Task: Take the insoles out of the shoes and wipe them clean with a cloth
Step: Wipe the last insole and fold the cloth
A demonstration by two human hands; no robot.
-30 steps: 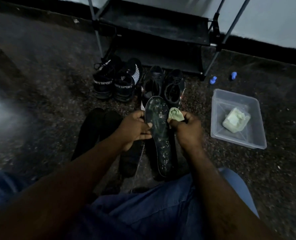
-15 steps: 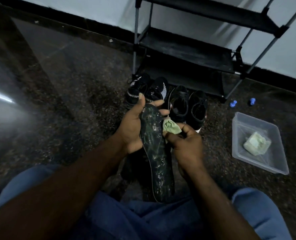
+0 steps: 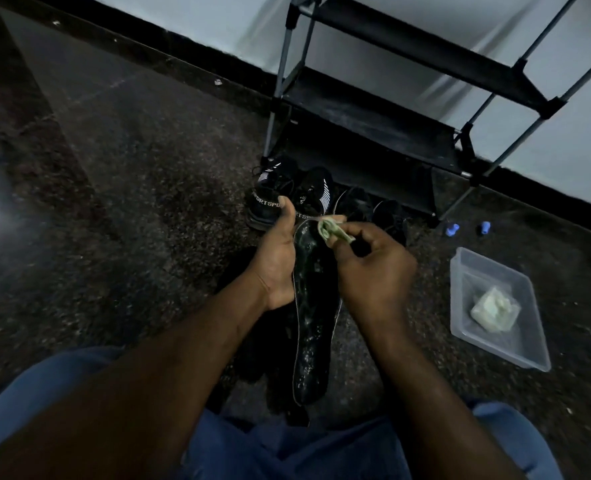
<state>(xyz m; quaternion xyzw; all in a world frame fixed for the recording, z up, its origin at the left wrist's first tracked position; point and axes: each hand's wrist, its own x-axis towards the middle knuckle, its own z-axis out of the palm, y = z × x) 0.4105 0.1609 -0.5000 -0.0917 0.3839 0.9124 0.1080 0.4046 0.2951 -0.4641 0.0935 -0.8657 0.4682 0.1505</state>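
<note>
Both hands busy: our left hand (image 3: 276,261) grips the insole (image 3: 310,323) above our lap, right hand (image 3: 377,275) pinches the cloth (image 3: 329,232) at its toe; we should wipe heelward, firmly.

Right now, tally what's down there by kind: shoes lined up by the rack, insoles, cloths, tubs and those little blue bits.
Black shoes lined up before the black metal rack: 4
Dark speckled insole: 1
Pale green cloths: 2
Clear plastic tub: 1
Small blue pieces: 2
Total: 10
</note>
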